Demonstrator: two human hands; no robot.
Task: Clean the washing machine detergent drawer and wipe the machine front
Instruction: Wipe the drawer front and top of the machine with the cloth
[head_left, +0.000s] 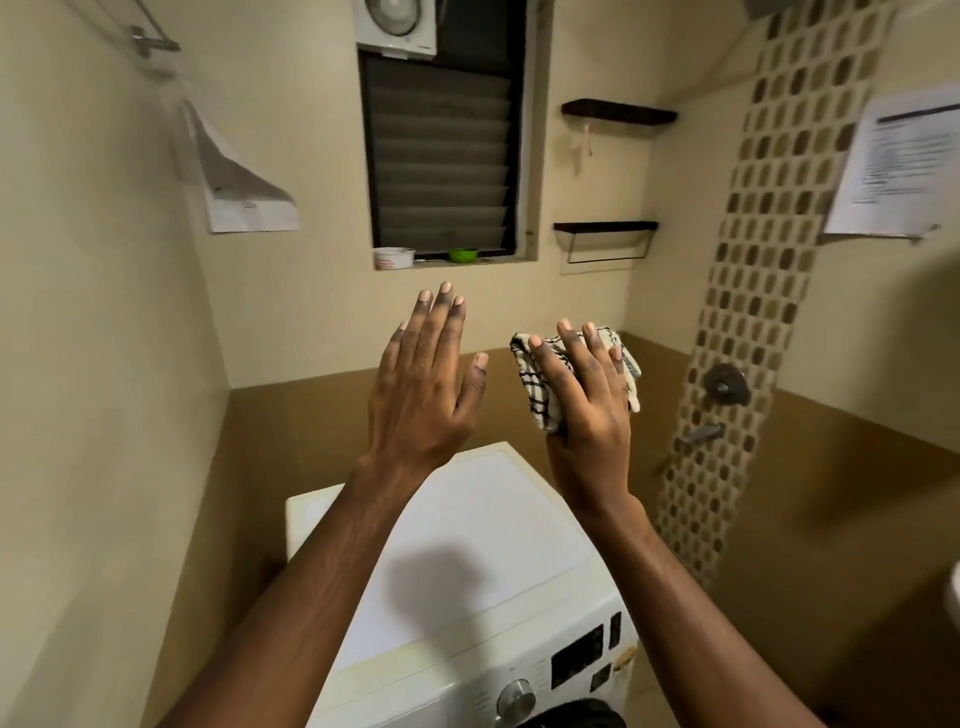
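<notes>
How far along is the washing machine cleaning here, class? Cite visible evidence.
Done: nothing visibly. In hand: the right hand holds a checked cloth above the washing machine; the left hand is empty. Left: cleaning the drawer, wiping the front.

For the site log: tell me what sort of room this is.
Most likely a bathroom doubling as laundry space: a washing machine, a shower valve and tap on the mosaic tile strip, and an exhaust fan above the window.

walls (104, 312): cream above, brown tile below
window (441, 156): dark louvres, back wall
fan (396, 23): white, above window
shelves (618, 111): two, dark, right of window
mosaic strip (769, 260): vertical, right wall
papers (898, 171): one each side wall
</notes>
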